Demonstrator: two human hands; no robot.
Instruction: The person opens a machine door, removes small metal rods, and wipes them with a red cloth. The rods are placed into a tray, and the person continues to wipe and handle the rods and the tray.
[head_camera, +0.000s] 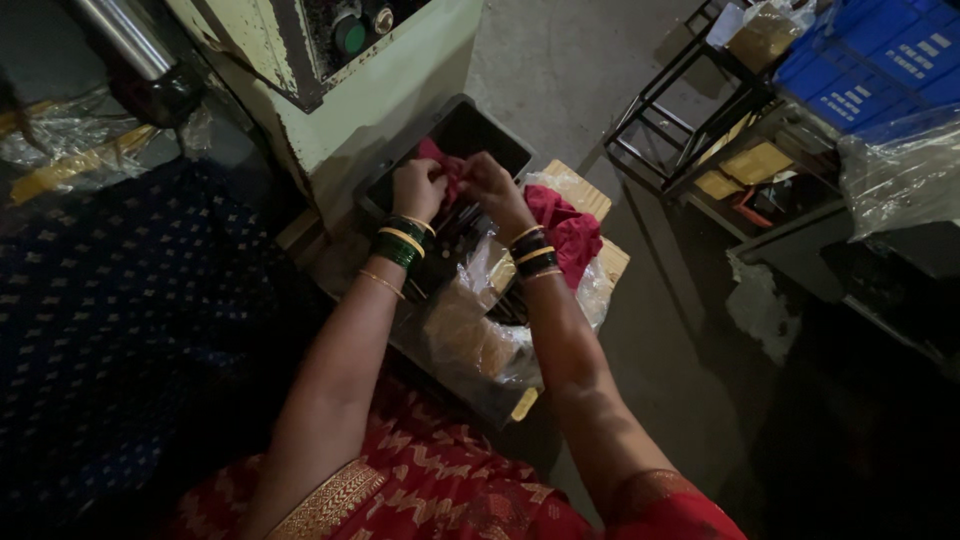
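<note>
Ahead of the hands the pale green machine body (400, 90) blocks the way, a red cloth (565, 230) and crinkled plastic bag (480, 340) crowd their right and near side, while bare concrete floor (560, 70) lies open farther right, before the black metal rack (690, 110).

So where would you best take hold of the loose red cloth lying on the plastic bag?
Probably the bunched upper fold of the red cloth, pinched from above on its right side. It sits heaped and raised on the plastic bag, and the right hand crowds its left.
</note>
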